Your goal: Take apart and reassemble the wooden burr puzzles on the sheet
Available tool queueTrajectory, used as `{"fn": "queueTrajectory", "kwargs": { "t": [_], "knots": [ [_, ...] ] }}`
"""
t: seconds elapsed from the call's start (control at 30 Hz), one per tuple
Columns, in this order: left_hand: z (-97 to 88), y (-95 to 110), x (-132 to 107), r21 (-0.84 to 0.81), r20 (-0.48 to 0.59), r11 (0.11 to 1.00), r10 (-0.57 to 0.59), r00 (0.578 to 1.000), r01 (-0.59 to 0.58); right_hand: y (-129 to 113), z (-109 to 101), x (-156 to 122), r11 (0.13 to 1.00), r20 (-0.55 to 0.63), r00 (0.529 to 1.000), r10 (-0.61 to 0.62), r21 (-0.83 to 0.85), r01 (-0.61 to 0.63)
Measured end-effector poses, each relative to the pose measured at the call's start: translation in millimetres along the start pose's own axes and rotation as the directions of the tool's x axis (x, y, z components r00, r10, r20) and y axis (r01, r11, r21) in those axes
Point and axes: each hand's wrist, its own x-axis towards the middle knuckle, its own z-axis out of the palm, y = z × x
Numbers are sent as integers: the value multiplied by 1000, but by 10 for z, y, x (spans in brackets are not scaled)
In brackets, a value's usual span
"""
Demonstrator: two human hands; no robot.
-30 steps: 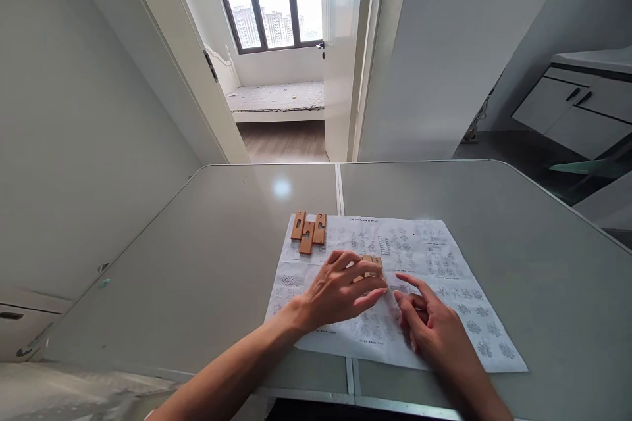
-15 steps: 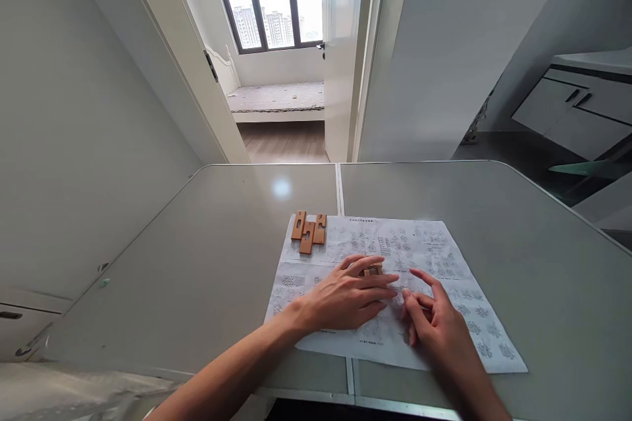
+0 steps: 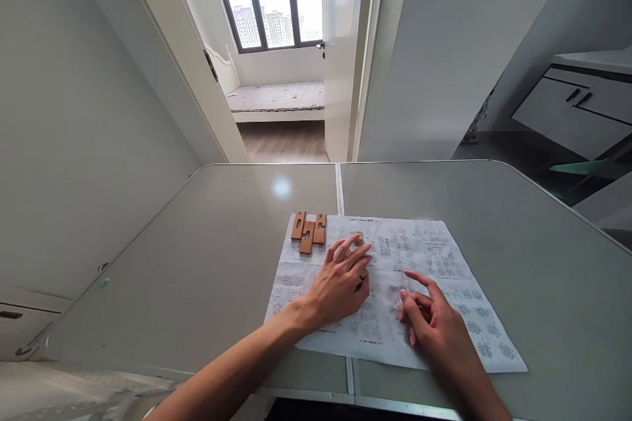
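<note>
Left hand: the left hand (image 3: 340, 283), at the lower centre of the frame, lies palm down with its fingers loosely spread; whether it grips something under the palm, one cannot tell.
Light wooden piece: a small light wooden piece (image 3: 359, 236) shows at the tips of the left fingers, just above the centre of the sheet; most of it is hidden by the fingers, so its shape is not clear.
Right hand: the right hand (image 3: 430, 317), to the right of the left one, has its index finger stretched and the others curled; a gap is between index finger and thumb, and nothing is seen held there.
Brown pieces: left of the upper centre of the sheet, a slotted brown piece (image 3: 298, 226), a lower brown piece (image 3: 307, 238) and a notched brown piece (image 3: 320, 230) lie close together; the marks on them are too small to read.
Printed sheet: the printed sheet (image 3: 399, 345) lies on the grey table (image 3: 222, 263), across its pale seam (image 3: 339, 187).
Possible trouble: a sideways push of the left fingers could knock the brown pieces; a dragging palm could wrinkle the thin sheet and shift everything upon it.
</note>
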Motion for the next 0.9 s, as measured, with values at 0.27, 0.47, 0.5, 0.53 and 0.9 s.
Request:
{"fn": "queueTrajectory", "kwargs": {
  "t": [0.27, 0.47, 0.5, 0.53, 0.9],
  "knots": [
    [51, -114, 5, 52, -70, 986, -153, 986, 157, 31, -24, 2, 1000, 32, 999, 8, -20, -8],
    [39, -292, 0, 36, -102, 977, -204, 974, 209, 58, -29, 12, 1000, 46, 999, -5, -25, 6],
    [36, -312, 0, 33, -105, 976, -211, 972, 216, 58, -27, 14, 1000, 44, 999, -7, -25, 8],
    [32, -324, 1, 30, -109, 975, -217, 970, 222, 56, -26, 15, 1000, 44, 999, -8, -25, 9],
    [-110, -71, 3, -70, -66, 987, 143, 987, -148, 60, -30, 15, 999, 66, 998, -15, -43, 18]
  ]
}}
